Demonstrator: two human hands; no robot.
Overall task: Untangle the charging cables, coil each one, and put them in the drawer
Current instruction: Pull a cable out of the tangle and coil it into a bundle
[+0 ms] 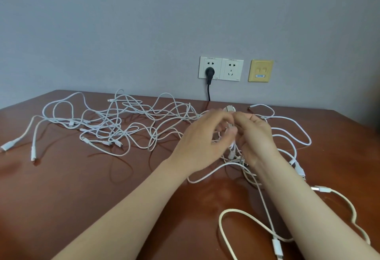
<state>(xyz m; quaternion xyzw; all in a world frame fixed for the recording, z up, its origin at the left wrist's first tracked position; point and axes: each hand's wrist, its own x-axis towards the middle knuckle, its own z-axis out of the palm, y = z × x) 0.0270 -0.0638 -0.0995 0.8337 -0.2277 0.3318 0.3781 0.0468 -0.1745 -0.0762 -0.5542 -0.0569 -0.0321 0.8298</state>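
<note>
Early stage, judging by layout. Cables [123, 123] in one big tangle, sprawled along far edge of counter [82, 187] from left side to right edge. More loops and plug ends by near right corner. No coiled cable visible.

Left hand [203, 136] and right hand [255, 138] raised over counter's far right part, fingers curled. Both pinch same white cable [232, 146] between them, likely working a knot.

Drawer not in view. Left to do: nearly all separating, every coil, stowing.
</note>
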